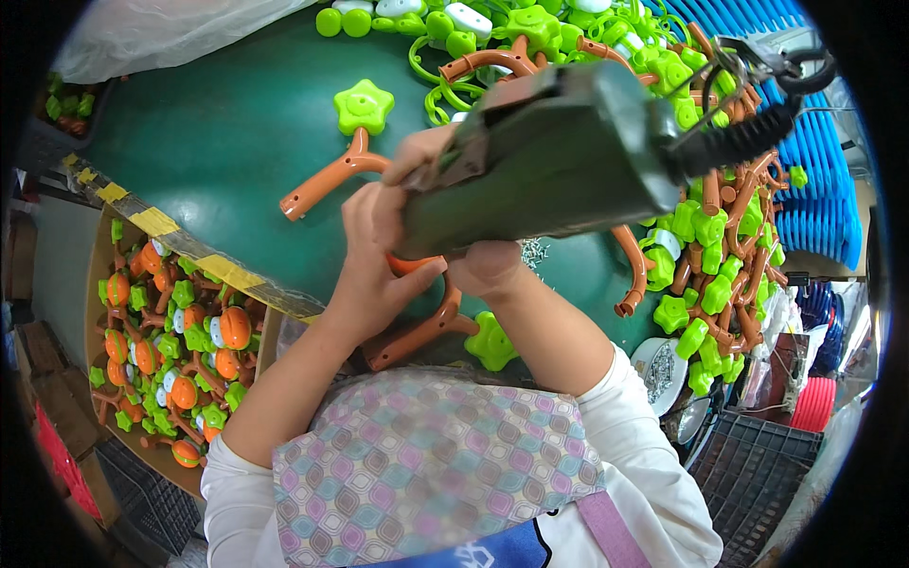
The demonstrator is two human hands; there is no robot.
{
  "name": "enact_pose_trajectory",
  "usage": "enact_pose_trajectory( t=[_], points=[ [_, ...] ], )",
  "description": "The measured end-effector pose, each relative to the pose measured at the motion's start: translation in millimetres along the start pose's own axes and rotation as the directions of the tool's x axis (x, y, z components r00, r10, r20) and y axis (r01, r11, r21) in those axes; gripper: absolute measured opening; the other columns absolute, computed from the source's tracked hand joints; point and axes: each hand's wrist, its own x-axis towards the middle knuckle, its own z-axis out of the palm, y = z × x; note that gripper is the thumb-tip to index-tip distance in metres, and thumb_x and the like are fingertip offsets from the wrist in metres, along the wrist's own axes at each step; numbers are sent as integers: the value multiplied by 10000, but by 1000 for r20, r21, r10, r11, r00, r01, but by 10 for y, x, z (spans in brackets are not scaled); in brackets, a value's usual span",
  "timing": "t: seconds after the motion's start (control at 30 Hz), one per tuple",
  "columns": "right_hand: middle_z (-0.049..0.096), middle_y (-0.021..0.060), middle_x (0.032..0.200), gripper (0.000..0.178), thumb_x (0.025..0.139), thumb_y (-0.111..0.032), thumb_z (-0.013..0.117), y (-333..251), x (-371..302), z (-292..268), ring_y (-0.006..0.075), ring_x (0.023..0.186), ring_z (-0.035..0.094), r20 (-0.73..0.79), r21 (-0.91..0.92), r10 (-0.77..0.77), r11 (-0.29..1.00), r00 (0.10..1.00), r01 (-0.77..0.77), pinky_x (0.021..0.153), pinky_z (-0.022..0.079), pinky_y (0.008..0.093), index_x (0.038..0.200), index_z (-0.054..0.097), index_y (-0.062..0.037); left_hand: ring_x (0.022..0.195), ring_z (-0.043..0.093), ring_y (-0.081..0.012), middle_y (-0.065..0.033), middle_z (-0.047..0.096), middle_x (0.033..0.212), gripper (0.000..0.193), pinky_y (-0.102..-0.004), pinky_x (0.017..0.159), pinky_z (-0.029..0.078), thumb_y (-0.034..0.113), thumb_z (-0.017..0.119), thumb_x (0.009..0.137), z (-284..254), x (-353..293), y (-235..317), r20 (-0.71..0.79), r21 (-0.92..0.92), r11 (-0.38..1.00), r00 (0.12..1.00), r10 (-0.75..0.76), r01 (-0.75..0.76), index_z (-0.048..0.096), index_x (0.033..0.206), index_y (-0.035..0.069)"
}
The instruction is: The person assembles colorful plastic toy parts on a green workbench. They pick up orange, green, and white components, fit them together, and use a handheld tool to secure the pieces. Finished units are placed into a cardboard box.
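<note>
A dark green power screwdriver, blurred, hangs from a wire hook with a black coiled cord, over the middle of the table. My right hand is closed round it, mostly hidden behind its body. My left hand is closed beside the tool's lower end, on a brown forked branch piece; the grip itself is partly hidden. A green star sits on one arm of that piece. Beyond my left hand lies another brown branch piece with a green star on top. The tool's tip is out of sight.
Small screws lie loose on the green table. Green and brown parts are heaped at the right. A white bowl holds screws. At left, a cardboard box holds orange, green and brown assemblies. Plastic sheeting covers the far left.
</note>
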Motion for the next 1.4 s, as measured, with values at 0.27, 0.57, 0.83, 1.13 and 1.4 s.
enact_pose_trajectory(
  t=[0.27,0.57,0.83,1.13,1.4],
  points=[
    [627,127,890,571,762,-321,585,78,-4,70,180,708,608,-218,98,-160,978,963,185,672,519,315,1185,512,56,1366,316,-355,-176,339,1416,937,-445,1141,313,193,845,711,1,61,85,-54,-178,981,995,-87,76,320,1468,24],
    [586,99,718,1071,737,-874,545,-415,-523,-524,201,620,606,-125,-35,-36,999,992,32,589,547,349,1257,446,57,1304,435,-350,-173,376,1387,960,-433,1103,397,173,882,648,-209,-31,-26,-64,-103,985,988,-144,137,345,1434,55],
    [638,113,760,968,754,-795,645,-60,-787,-562,191,670,634,-320,69,49,997,946,-28,637,524,302,1223,494,38,1321,409,-375,-166,397,1407,998,-471,1093,392,182,919,591,-308,7,109,-38,24,992,992,-124,125,388,1431,94],
    [572,72,731,1083,744,-955,358,-322,-289,-432,221,644,582,-231,230,-265,920,936,317,622,525,374,1341,473,-59,1265,432,-353,-15,603,1206,271,-487,1064,347,129,851,661,-442,223,343,37,174,968,983,179,-183,753,908,184],
    [600,125,760,1090,750,-934,407,-233,-172,-360,255,666,605,-151,199,-350,905,924,375,646,539,416,1323,455,-8,1232,473,-330,-14,631,1124,202,-552,1093,329,124,833,681,-513,264,406,3,315,940,990,140,-134,735,855,155]
  ],
)
